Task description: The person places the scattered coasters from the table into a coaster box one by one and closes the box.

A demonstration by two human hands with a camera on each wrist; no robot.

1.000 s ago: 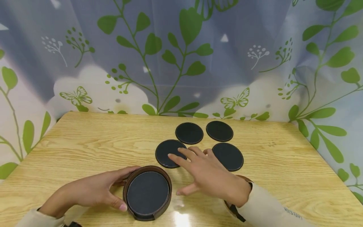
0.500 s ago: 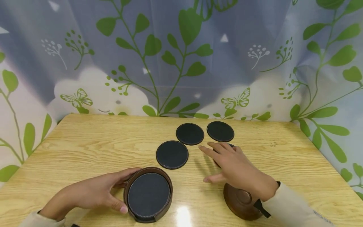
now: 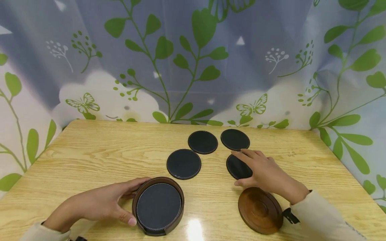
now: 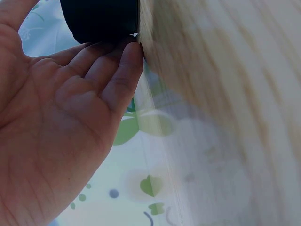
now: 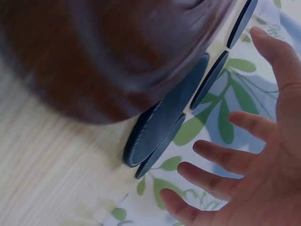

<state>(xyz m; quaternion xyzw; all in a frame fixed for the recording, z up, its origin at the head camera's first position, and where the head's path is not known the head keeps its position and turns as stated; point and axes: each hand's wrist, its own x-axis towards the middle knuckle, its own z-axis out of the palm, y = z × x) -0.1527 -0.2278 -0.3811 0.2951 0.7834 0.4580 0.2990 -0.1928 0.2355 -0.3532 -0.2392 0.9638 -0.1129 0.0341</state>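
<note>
A round brown coaster holder (image 3: pixel 173 224) holds a black coaster (image 3: pixel 158 206) with a stitched edge. My left hand (image 3: pixel 99 202) rests at the holder's left side, thumb at the front and loosely straight fingers towards the back. In the left wrist view these fingers touch the dark side of the holder (image 4: pixel 101 21). My right hand (image 3: pixel 266 170) hovers with spread fingers over the right part of a black coaster (image 3: pixel 236 165), holding nothing. In the right wrist view the palm of the right hand (image 5: pixel 254 169) faces the camera, apart from the coasters.
A round brown disc (image 3: pixel 260 211) with raised rings lies below my right wrist. More black coasters lie towards the back: one at the left (image 3: pixel 184 164), one at the centre (image 3: pixel 202 142) and one at the right (image 3: pixel 235 139). A leaf-patterned curtain (image 3: pixel 193 67) hangs behind the table.
My right hand has moved right, from over the left coaster to over the front right coaster, uncovering the brown disc. The left hand and the holder have stayed in place.
</note>
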